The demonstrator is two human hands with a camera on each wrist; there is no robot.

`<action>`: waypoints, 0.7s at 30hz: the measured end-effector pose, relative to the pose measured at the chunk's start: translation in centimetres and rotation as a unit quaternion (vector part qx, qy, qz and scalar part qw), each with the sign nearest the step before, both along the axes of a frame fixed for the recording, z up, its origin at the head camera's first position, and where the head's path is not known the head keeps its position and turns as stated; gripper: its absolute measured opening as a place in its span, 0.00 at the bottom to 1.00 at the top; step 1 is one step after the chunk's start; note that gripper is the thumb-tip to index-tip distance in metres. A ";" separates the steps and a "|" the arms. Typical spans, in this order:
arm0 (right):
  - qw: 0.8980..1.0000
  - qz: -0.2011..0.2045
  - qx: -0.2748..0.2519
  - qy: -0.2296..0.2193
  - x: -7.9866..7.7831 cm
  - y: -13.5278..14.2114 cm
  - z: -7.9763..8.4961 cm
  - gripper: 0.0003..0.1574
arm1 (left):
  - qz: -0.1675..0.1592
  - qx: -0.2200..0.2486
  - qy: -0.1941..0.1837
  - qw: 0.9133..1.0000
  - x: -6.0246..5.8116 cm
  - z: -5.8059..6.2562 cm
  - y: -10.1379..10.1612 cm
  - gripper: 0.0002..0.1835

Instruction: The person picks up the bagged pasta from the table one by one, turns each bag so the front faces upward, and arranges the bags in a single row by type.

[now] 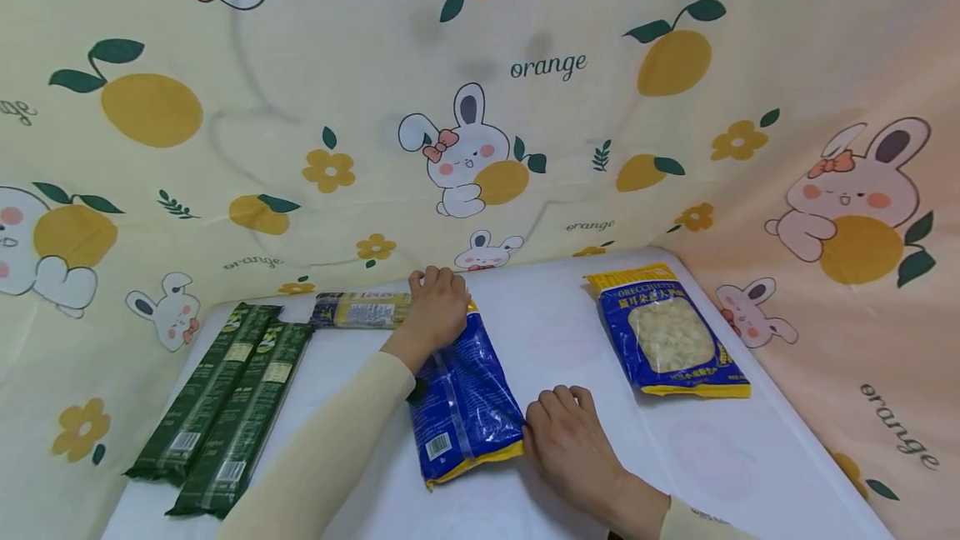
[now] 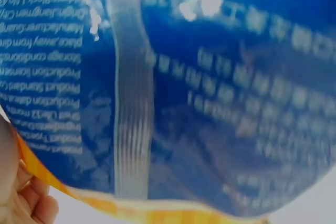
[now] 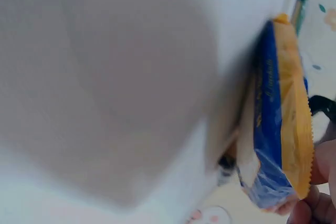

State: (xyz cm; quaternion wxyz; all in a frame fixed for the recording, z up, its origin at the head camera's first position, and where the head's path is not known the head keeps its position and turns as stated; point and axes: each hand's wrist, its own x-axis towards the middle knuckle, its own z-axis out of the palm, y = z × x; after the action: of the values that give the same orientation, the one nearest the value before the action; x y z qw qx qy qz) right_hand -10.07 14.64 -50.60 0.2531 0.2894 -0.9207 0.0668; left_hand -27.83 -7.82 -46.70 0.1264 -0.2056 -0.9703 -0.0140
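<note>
A blue pasta bag (image 1: pixel 476 394) with yellow ends lies tilted on the white table, its back seam and barcode facing up. My left hand (image 1: pixel 433 311) grips its far end, the fingers curled over the edge. At the bag's near right corner my right hand (image 1: pixel 568 444) pinches the yellow end. In the left wrist view the printed back of the bag (image 2: pixel 184 108) fills the frame, with left fingers (image 2: pixel 32 195) at its edge. Close by in the right wrist view are the bag's yellow end seal (image 3: pixel 294 124) and the right fingers (image 3: pixel 319 203).
Two long green packets (image 1: pixel 225 407) lie side by side at the left of the white table (image 1: pixel 637 473). Behind the left hand is a clear-and-blue packet (image 1: pixel 363 311). Another blue pasta bag (image 1: pixel 667 336), window side up, lies at the right. A patterned cloth (image 1: pixel 360 65) hangs behind.
</note>
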 end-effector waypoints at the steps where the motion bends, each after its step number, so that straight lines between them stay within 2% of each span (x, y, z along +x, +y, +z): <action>1: 1.000 0.002 -0.006 0.005 -0.1 0.1 0.4 0.15 | 0.006 0.004 -0.001 1.000 0.0 0.3 -0.2 0.17; 5: 1.000 0.007 -0.014 0.018 -0.5 0.4 2.4 0.13 | 0.024 0.026 0.008 0.999 0.1 1.4 -0.8 0.17; 9: 0.999 0.009 0.007 0.033 -0.9 1.0 4.5 0.12 | 0.033 0.053 0.026 0.998 0.2 2.4 -1.0 0.16; 14: 0.998 0.006 0.038 0.048 -1.1 2.0 6.9 0.12 | 0.036 0.077 0.023 0.996 0.4 3.6 -0.9 0.15; 18: 0.998 0.013 0.044 0.048 -0.8 2.4 7.8 0.10 | 0.029 0.089 0.018 0.995 0.7 4.3 -0.5 0.14; 21: 0.998 0.033 0.025 0.056 -0.3 2.0 7.7 0.15 | 0.023 0.086 0.012 0.996 1.0 4.5 -0.4 0.14</action>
State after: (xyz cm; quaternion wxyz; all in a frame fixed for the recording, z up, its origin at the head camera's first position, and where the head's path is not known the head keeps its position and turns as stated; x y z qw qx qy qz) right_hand -10.39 16.62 -42.89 0.2944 0.3294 -0.8964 0.0364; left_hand -26.85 -8.22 -42.24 0.1554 -0.1715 -0.9685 -0.0915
